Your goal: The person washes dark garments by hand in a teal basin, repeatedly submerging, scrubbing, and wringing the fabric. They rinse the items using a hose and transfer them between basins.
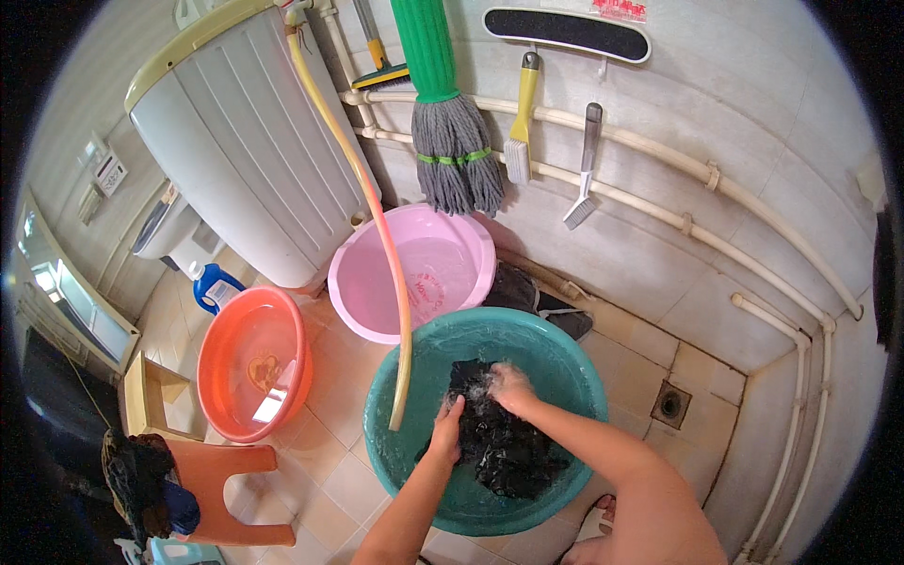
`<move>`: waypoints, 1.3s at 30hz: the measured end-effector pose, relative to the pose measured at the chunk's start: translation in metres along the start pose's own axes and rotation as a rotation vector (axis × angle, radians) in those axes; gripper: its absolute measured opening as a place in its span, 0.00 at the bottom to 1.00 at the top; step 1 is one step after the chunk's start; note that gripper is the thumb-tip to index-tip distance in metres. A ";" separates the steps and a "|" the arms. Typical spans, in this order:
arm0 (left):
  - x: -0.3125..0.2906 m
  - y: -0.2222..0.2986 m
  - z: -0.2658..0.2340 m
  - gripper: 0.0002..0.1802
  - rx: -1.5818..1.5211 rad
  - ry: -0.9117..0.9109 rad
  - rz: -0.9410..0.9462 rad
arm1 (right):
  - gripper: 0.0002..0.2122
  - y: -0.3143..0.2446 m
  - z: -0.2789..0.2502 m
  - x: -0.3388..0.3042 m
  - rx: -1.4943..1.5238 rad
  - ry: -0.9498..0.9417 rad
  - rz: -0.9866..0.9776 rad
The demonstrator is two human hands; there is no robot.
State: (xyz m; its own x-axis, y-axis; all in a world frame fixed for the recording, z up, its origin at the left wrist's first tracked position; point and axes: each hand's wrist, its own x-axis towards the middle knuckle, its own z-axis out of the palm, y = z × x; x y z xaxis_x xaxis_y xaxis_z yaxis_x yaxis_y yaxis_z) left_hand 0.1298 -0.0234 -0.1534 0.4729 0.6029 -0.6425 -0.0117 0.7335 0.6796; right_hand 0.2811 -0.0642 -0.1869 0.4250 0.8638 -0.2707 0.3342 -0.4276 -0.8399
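Observation:
A soaked black garment [508, 452] lies bunched in the water of a round green basin [586, 372] on the floor. My left hand [446, 429] grips the garment's left edge, thumb uppermost and the other fingers mostly hidden behind the cloth. At its far end, my right hand [509, 389] is closed on the fabric, slightly smeared by motion, with water splashing around the fingers. The open end of a yellowish hose [398, 400] hangs over the basin's left side.
Behind stands a pink basin [350, 299] holding water; left is an orange-red basin [299, 377]. An orange stool [221, 476] bears dark clothes [141, 480]. Beside a white appliance [245, 141], a green-and-grey mop [452, 141] and brushes hang. A floor drain [670, 405] lies right.

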 end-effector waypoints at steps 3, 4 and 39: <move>0.001 0.006 0.004 0.36 -0.188 -0.129 -0.131 | 0.22 -0.026 0.010 -0.021 0.353 -0.029 -0.141; -0.023 0.024 0.022 0.33 -0.261 -0.074 -0.102 | 0.21 -0.053 0.003 -0.041 0.406 -0.122 -0.179; 0.020 -0.037 -0.027 0.19 0.726 0.131 0.467 | 0.50 -0.010 -0.029 -0.017 -0.787 -0.370 -0.002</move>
State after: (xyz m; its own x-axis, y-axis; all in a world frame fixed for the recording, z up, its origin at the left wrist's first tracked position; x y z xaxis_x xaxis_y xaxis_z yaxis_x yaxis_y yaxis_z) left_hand 0.1156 -0.0301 -0.2015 0.4546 0.8558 -0.2468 0.4061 0.0475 0.9126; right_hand 0.2950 -0.0821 -0.1604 0.1687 0.8374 -0.5199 0.8773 -0.3681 -0.3081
